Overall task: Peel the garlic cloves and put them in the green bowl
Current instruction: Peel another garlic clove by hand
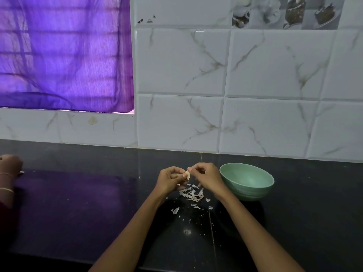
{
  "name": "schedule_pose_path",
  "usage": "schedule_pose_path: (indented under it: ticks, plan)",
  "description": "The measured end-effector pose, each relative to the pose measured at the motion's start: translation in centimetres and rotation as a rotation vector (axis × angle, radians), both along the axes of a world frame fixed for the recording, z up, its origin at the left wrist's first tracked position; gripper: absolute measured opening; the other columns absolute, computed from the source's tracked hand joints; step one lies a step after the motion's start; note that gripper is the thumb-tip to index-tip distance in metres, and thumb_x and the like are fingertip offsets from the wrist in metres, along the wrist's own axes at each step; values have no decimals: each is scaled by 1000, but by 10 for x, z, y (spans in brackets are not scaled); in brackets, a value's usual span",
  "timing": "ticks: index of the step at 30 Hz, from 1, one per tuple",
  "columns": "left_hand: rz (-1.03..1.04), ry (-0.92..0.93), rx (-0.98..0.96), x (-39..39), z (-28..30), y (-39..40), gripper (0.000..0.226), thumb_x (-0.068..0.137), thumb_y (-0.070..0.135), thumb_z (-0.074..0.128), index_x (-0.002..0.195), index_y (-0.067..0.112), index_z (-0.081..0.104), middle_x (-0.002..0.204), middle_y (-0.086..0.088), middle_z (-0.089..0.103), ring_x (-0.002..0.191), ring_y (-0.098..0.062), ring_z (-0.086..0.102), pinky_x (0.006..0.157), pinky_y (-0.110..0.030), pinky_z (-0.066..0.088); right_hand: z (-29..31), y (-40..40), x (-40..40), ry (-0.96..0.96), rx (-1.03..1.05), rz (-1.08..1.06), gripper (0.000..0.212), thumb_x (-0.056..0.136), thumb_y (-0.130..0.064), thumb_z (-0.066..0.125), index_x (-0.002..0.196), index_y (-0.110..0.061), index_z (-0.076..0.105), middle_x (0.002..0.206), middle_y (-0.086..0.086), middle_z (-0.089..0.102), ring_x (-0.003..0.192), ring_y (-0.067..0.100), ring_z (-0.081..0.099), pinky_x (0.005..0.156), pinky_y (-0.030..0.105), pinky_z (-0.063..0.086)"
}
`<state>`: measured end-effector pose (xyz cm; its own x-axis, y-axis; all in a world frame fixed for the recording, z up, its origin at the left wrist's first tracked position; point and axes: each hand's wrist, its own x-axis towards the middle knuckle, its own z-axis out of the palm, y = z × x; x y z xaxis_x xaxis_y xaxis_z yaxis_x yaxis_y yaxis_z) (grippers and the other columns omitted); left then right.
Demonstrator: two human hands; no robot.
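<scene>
Dark counter, garlic clove pinched between left grip and right grip — seemingly half-peeled, green bowl beside.

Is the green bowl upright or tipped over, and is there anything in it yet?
Upright: the green bowl stands on the counter with its rim up. The inner wall that shows looks bare; its bottom is hidden, so contents cannot be told.

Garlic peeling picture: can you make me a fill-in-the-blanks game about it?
1. The round green bowl sits on the ____ side of the two hands.
2. The left hand and right hand hold one pale garlic clove ____ them.
3. The white papery peels lie on the shiny ____ countertop.

Missing words: right; between; black
</scene>
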<state>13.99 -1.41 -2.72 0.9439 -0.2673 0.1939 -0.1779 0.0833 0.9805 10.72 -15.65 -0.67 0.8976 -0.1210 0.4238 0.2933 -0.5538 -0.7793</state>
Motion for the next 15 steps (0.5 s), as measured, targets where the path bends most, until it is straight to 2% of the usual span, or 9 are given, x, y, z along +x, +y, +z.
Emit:
schedule_pose_path:
  ticks: [3, 5, 9, 12, 15]
  plan:
    - [11, -50, 43, 2, -1, 1, 7, 85, 3, 63, 82, 9, 62, 58, 1, 68, 54, -7, 64, 49, -20, 53, -2, -1, 1, 38, 60, 12, 14, 83, -20, 66, 69, -20, 68, 58, -5, 60, 51, 17, 56, 49, 31, 50]
    - [29, -99, 68, 1, -1, 0, 4, 84, 4, 65, 86, 7, 64, 61, 0, 69, 56, -9, 64, 51, -21, 53, -3, 0, 2, 27, 67, -14, 13, 84, -18, 65, 71, -16, 69, 56, -6, 60, 53, 16, 55, 45, 28, 48]
    - [138, -293, 197, -4, -2, -2, 20, 71, 6, 77, 88, 7, 66, 65, 2, 69, 57, -5, 67, 51, -19, 54, -4, 3, 1, 6, 30, -56, 12, 85, -17, 63, 79, -11, 70, 65, 1, 64, 55, 13, 56, 41, 22, 45]
    - [227, -362, 240, -1, -4, -2, 18, 70, 2, 78, 85, 6, 69, 66, 0, 70, 54, 0, 65, 50, -16, 53, -2, 3, 2, 14, -74, -34, 13, 86, -16, 60, 76, -15, 70, 59, -5, 60, 49, 11, 53, 46, 30, 50]
    - [229, -407, 266, 1, -6, -1, 15, 72, 1, 76, 87, 4, 72, 65, 1, 68, 54, 1, 64, 54, -16, 54, -1, 3, 2, 6, -262, -50, 15, 86, -19, 58, 78, -18, 70, 67, -6, 62, 56, 11, 55, 59, 38, 54]
